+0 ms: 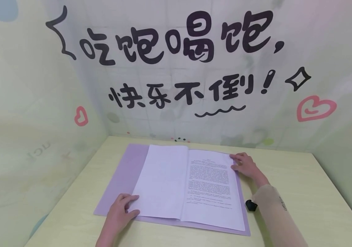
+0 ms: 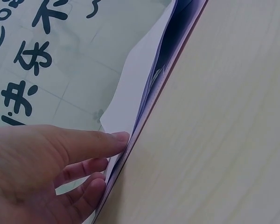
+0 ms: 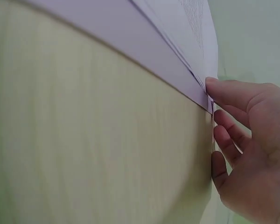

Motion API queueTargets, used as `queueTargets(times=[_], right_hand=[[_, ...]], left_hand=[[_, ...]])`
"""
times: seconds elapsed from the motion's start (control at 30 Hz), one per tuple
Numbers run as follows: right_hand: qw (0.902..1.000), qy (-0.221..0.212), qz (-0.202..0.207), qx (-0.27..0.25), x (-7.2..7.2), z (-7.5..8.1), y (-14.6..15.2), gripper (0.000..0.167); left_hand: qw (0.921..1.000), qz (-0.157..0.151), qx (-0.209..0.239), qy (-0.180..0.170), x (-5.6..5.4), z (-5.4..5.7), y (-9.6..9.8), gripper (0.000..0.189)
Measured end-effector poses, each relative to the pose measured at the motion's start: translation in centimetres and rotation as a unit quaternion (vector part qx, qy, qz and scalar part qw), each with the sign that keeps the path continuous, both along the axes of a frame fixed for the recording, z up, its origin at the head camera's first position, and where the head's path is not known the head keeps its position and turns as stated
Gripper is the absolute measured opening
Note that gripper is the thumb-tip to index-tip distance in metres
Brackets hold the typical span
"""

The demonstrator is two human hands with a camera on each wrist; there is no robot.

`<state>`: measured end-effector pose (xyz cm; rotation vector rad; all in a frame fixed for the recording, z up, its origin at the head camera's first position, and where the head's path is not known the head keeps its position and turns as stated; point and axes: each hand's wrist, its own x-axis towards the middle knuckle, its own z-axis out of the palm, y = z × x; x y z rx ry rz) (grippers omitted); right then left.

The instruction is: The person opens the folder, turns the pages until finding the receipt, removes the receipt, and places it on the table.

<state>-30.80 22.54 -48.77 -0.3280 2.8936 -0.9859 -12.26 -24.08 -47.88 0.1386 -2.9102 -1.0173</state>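
An open purple folder (image 1: 126,171) lies flat on a pale wood-grained table (image 1: 293,178), in the middle of the head view, with white sheets spread over it. The left-hand sheet (image 1: 163,178) appears blank; the right-hand sheet (image 1: 213,178) bears a block of dark print, its lines too small to read. A wide strip of purple cover shows beyond the blank sheet, and narrower strips show along the near edge and the right side. The left hand (image 1: 118,211) rests at the near outer corner of the blank sheet, thumb and index finger spread apart, their tips touching the paper. The right hand (image 1: 246,165) touches the far outer corner of the printed sheet, its fingers loosely bent and its thumb set a narrow gap from the index finger. In the right wrist view the right thumb meets the edge of the layered sheets, the other fingertips lying beside the folder's edge. A beige sleeve (image 1: 276,212) covers the right forearm, with a small black object (image 1: 251,205) just beside its cuff. Behind the table stands a pale backdrop (image 1: 169,120) with large black Chinese characters and pink heart outlines.
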Motion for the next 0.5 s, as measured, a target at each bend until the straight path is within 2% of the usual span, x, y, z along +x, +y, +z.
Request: queueTargets(times=[0.4, 0.5], right_hand=[[0.9987, 0.042, -0.018, 0.022, 0.5, 0.1, -0.9, 0.042], [0.9987, 0.047, -0.016, 0.013, 0.4, 0.0, -1.2, 0.041]], left_hand=[[1.0000, -0.002, -0.003, 0.001, 0.0, 0.0, 0.0, 0.046], [1.0000, -0.002, -0.001, 0.002, 0.0, 0.0, 0.0, 0.046]])
